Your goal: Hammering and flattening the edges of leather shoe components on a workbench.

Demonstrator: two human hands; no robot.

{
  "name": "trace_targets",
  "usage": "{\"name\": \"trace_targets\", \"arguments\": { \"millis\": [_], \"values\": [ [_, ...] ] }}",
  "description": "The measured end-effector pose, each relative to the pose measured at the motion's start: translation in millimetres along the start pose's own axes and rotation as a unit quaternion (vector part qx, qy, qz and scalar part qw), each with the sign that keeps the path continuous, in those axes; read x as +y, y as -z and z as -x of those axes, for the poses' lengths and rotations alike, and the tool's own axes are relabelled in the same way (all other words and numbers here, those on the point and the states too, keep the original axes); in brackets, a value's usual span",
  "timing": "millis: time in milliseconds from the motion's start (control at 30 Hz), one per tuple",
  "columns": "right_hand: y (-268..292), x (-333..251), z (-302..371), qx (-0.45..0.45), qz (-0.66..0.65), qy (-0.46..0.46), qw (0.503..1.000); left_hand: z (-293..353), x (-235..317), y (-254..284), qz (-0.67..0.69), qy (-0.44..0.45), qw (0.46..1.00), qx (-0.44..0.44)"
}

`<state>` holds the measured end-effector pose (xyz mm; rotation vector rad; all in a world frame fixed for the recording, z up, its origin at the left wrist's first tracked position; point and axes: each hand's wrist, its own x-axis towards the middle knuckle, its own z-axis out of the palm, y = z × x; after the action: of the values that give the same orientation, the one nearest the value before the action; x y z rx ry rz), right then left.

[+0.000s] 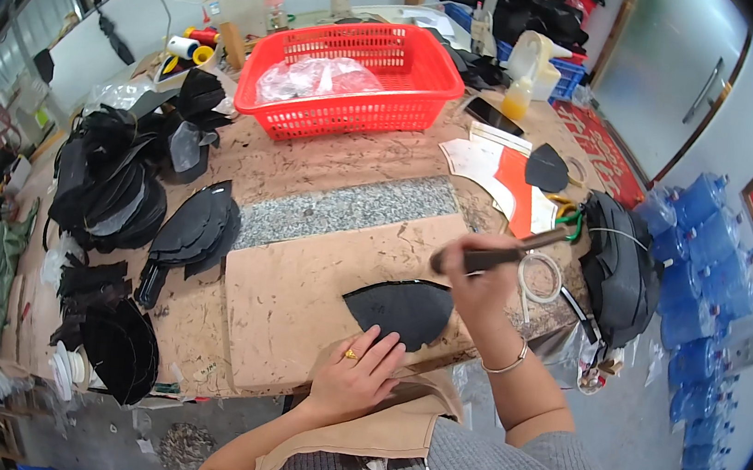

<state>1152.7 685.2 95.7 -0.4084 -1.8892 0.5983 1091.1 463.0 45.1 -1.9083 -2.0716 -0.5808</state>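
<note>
A black, fan-shaped flat piece, leather or fabric, lies on the tan board in front of me. My left hand rests on its near edge, fingers stretched out flat and a ring on one of them. Above the right end of the piece, my right hand is closed around a dark, stick-like tool, probably a hammer. Motion smears the tool, and its working end is hard to make out. It stays apart from the black piece.
Behind the board is a speckled stone slab, then a red plastic basket holding clear plastic. Black pieces are stacked at left. To the right lie a white tape roll, green-handled scissors and a black bundle.
</note>
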Motion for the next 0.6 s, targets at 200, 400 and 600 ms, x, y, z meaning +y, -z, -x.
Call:
{"name": "trace_targets", "arguments": {
  "millis": [200, 400, 600],
  "values": [
    [15, -1, -13, -0.031, 0.096, 0.037, 0.994, -6, 0, -1, -0.005, 0.012, 1.000, 0.005],
    [-14, 16, 5, -0.159, 0.068, 0.017, 0.985, -10, 4, 0, 0.009, 0.018, 1.000, -0.013],
    [-3, -9, -26, 0.055, 0.028, 0.047, 0.997, -5, 4, -5, -0.001, 0.029, 1.000, 0.000]
  ]
}}
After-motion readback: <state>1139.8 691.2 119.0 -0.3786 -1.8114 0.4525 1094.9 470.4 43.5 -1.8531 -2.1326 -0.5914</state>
